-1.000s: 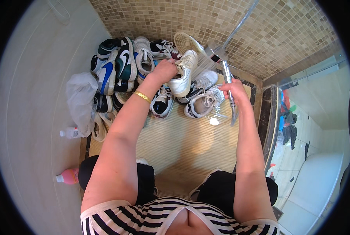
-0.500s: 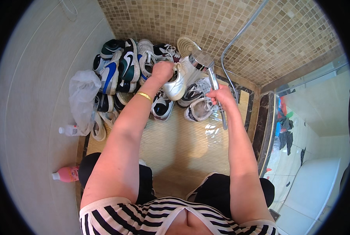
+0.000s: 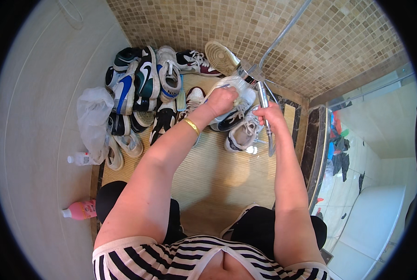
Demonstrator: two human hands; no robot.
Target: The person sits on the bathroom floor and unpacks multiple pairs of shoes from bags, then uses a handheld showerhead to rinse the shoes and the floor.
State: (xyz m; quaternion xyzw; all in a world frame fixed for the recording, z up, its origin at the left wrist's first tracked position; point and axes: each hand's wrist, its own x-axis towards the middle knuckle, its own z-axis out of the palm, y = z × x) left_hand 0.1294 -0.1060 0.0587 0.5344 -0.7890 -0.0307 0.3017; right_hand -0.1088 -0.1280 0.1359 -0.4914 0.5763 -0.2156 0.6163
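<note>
My left hand is closed round a white sneaker, which it holds tilted among the other shoes, partly covering it. In the closed fingers of my right hand is a chrome handheld shower head, its round face pointing at the white sneaker. Just below them a grey-white laced sneaker stands on the mat with its opening up. Further left are a white-and-black shoe and a white sneaker with a blue swoosh. A tan-soled shoe leans against the tiled wall.
More shoes are piled in the left corner. A plastic bag, a clear bottle and a pink bottle stand along the left wall. The metal hose hangs over the mosaic wall. A dark stone curb borders the ribbed wet mat.
My left hand has moved right and slightly down with the white sneaker, uncovering shoes and a striped brush-like item behind. The shower head has shifted slightly right.
</note>
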